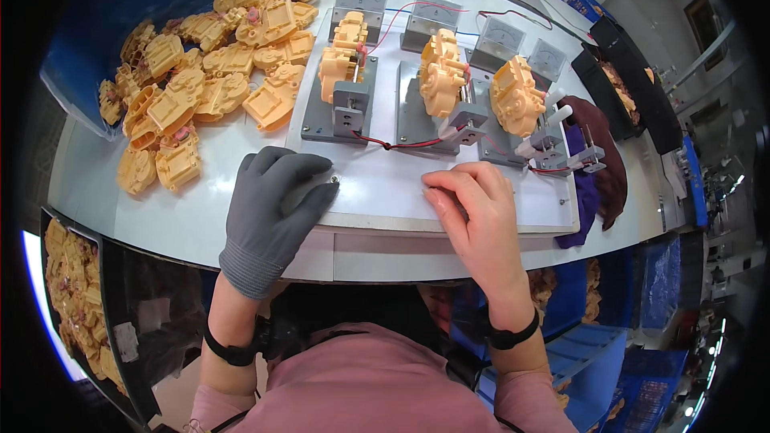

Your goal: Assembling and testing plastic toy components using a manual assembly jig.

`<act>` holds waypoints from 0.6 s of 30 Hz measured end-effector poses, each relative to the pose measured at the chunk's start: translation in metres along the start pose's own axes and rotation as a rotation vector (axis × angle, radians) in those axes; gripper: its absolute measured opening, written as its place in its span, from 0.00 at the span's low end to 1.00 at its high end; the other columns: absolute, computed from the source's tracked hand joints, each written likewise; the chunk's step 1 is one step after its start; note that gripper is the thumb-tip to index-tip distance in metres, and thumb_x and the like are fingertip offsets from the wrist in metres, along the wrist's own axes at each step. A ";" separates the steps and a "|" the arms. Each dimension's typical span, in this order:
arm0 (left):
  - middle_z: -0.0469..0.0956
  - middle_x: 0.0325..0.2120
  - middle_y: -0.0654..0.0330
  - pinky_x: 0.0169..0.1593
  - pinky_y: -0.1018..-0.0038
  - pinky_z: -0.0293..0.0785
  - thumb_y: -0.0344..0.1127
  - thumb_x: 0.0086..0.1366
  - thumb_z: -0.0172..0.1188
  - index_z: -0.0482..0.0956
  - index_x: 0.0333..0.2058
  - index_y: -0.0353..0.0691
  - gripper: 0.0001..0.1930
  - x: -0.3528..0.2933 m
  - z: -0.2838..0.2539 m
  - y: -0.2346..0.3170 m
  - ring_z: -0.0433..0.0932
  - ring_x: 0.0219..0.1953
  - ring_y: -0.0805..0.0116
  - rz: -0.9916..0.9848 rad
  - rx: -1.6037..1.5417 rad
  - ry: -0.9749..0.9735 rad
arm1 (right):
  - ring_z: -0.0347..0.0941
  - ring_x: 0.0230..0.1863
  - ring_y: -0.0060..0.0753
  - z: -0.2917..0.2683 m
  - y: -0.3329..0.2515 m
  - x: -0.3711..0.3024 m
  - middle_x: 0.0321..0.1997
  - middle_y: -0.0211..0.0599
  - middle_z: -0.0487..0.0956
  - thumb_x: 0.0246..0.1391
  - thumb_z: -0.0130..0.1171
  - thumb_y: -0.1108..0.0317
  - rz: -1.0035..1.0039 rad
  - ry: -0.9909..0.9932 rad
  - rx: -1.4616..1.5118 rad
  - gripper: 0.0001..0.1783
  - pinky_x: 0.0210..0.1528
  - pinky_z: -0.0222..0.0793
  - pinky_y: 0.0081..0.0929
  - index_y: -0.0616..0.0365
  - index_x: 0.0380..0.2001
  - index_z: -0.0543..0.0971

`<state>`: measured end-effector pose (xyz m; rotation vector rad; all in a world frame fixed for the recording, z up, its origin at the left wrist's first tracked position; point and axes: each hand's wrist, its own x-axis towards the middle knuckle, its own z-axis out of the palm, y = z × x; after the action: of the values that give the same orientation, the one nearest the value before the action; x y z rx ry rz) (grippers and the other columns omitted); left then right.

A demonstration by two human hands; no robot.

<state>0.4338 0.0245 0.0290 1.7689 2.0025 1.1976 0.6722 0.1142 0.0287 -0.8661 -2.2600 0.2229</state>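
My left hand (271, 207), in a grey knit glove, rests at the front of the white work board. Its thumb and forefinger are apart with nothing between them, beside a small screw head (334, 180). My bare right hand (481, 212) hovers over the board's front, fingers loosely bent and holding nothing I can see. Beyond the hands stand three grey test fixtures, each bearing a yellow plastic gearbox-like housing: left (343, 60), middle (443, 76) and right (517, 96). Red and black wires (401, 144) run between the fixtures.
A heap of yellow housings (216, 72) spreads from a blue bin (76, 56) at the left. Several analog meters (431, 20) stand behind the fixtures. Purple and maroon cloths (597, 160) lie at right. More bins of parts (72, 297) stand below the table.
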 end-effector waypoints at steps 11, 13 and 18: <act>0.78 0.36 0.58 0.48 0.65 0.71 0.33 0.59 0.70 0.85 0.40 0.42 0.09 -0.001 0.003 -0.001 0.73 0.42 0.58 -0.006 -0.040 0.037 | 0.74 0.38 0.39 0.005 -0.003 0.000 0.34 0.33 0.78 0.55 0.67 0.72 0.152 0.006 0.103 0.05 0.43 0.68 0.34 0.56 0.35 0.83; 0.78 0.35 0.58 0.48 0.66 0.71 0.32 0.60 0.69 0.85 0.39 0.42 0.08 -0.002 0.003 -0.002 0.73 0.42 0.59 -0.006 -0.040 0.032 | 0.75 0.36 0.38 0.004 -0.005 -0.002 0.35 0.36 0.79 0.57 0.66 0.73 0.186 0.055 0.165 0.05 0.40 0.69 0.32 0.58 0.37 0.82; 0.76 0.34 0.60 0.49 0.68 0.69 0.31 0.60 0.69 0.85 0.37 0.41 0.07 -0.001 0.004 -0.003 0.72 0.42 0.61 0.021 -0.032 0.042 | 0.73 0.32 0.31 0.001 0.001 -0.008 0.35 0.37 0.78 0.61 0.63 0.74 0.193 0.179 0.189 0.05 0.34 0.69 0.25 0.61 0.40 0.82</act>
<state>0.4341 0.0255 0.0238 1.7683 1.9814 1.2756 0.6764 0.1093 0.0234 -0.9626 -1.9560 0.4226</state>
